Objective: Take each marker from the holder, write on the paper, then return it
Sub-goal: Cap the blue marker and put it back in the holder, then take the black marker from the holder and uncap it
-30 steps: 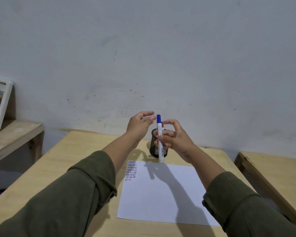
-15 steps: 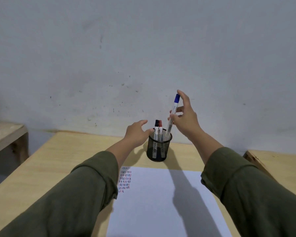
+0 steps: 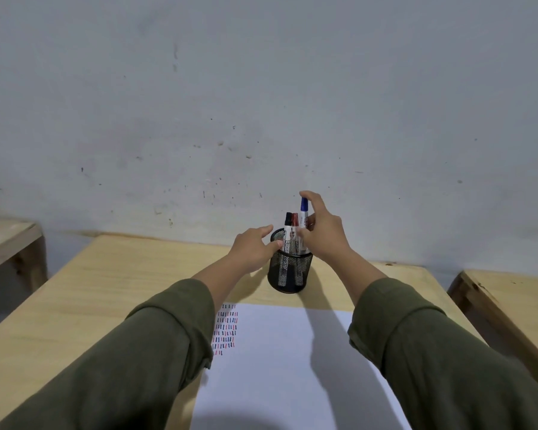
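Observation:
A black mesh holder [image 3: 288, 274] stands on the wooden table [image 3: 112, 283] beyond a white paper [image 3: 280, 367]. Short red, blue and black strokes mark the paper's upper left corner. A black-capped marker [image 3: 287, 226] and a red-capped marker [image 3: 294, 225] stand upright in the holder. My right hand [image 3: 323, 234] grips a blue-capped marker [image 3: 303, 212], whose lower end sits inside the holder. My left hand [image 3: 255, 248] rests against the holder's left rim, fingers spread.
A grey wall rises right behind the table. A wooden bench [image 3: 10, 243] stands at the left and another wooden table [image 3: 510, 305] at the right. Both green sleeves cover the near part of the table.
My right hand has lowered the blue-capped marker from above the holder down into it. My left hand has closed in on the holder's rim. The view has tilted upward.

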### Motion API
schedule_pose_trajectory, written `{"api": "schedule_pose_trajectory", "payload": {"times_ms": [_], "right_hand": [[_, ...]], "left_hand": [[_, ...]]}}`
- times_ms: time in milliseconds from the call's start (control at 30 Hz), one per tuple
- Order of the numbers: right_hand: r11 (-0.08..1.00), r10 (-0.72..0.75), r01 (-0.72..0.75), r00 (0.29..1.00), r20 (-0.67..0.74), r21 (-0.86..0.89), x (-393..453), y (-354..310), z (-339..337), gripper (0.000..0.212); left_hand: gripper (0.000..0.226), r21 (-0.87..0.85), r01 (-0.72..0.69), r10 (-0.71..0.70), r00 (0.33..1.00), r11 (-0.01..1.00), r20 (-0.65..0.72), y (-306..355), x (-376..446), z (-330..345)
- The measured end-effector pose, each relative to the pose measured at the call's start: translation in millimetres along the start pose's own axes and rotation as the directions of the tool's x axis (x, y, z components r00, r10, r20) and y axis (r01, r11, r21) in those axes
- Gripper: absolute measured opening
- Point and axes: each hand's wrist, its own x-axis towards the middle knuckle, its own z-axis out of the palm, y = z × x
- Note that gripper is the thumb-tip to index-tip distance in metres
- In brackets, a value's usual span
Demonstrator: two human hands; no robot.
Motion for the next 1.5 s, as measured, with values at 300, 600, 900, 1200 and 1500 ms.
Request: {"api": "schedule_pose_trajectory", "payload": {"times_ms": [300,600,900,1200,1500], "right_hand": [[0.979,0.005,0.002,0.999,0.034,-0.203,7.1,7.1,9.1,0.052],[0.97,-0.067,0.073,0.997,0.036,-0.233,6.2,10.8,16.7,0.056],[0.926,-0.143,0.125,0.989,-0.024,-0.356,5.5,6.8,20.5,0.037],[0.997,-0.055,0.055,0.999,0.0,-0.056,-14.6,7.9,22.0,0.046],[0.949,-0.006,0.079,0.973,-0.232,0.306,-20.5,-27.4,-12.5,0.058]], "left_hand": [[0.047,-0.063,0.0,-0.002,1.0,0.998,-0.029,-2.1,0.7,3.9],[0.047,-0.084,0.014,-0.017,0.999,0.996,-0.035,-4.7,3.4,5.8],[0.048,-0.105,0.017,-0.022,0.999,0.994,-0.042,-6.6,5.5,6.7],[0.05,-0.164,0.022,-0.034,0.997,0.986,-0.071,-8.6,0.0,7.2],[0.038,-0.26,-0.146,0.061,0.95,0.955,-0.307,29.2,-21.0,-22.4]]}}
